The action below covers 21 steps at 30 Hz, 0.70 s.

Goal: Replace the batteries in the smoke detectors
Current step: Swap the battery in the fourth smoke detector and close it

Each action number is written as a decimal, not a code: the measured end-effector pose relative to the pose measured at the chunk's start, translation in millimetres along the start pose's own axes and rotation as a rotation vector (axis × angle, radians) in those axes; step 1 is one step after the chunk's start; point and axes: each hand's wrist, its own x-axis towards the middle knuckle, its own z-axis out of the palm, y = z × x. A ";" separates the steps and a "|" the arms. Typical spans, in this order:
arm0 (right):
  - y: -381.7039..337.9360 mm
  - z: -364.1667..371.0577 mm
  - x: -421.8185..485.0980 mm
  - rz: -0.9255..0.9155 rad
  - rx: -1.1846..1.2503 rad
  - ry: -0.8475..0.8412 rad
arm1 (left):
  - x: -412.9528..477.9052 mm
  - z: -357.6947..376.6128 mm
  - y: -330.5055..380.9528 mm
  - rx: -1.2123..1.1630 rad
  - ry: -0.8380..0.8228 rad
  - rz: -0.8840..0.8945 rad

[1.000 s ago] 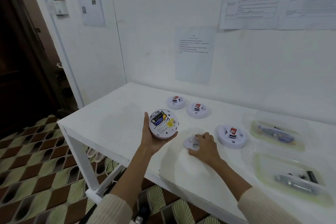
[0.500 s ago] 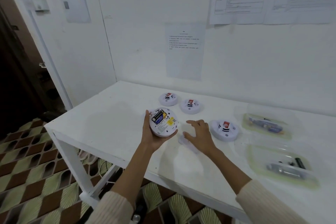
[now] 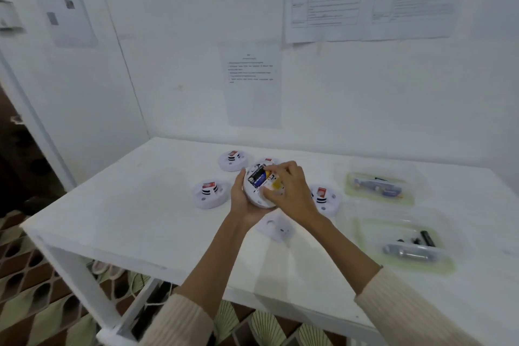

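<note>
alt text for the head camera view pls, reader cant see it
A person's left hand holds a round white smoke detector back-up over a white table while the right hand pinches at the battery in its open back. A loose white cover lies on the table nearby, with other detectors and two clear trays around.

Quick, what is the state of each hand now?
Left hand: holds the smoke detector.
Right hand: fingertips at its battery; grip cannot be told.

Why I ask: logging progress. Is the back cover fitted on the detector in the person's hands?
No, the cover lies on the table, and the held detector shows its battery exposed.
</note>
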 end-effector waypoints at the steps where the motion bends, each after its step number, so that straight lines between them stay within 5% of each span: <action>1: 3.5 -8.1 2.6 0.018 -0.021 0.024 | 6.5 7.7 -3.3 -0.005 -0.018 -0.024; 21: 185.0 -169.5 73.1 0.207 -0.206 0.205 | 211.5 141.6 -122.7 0.105 -0.090 -0.159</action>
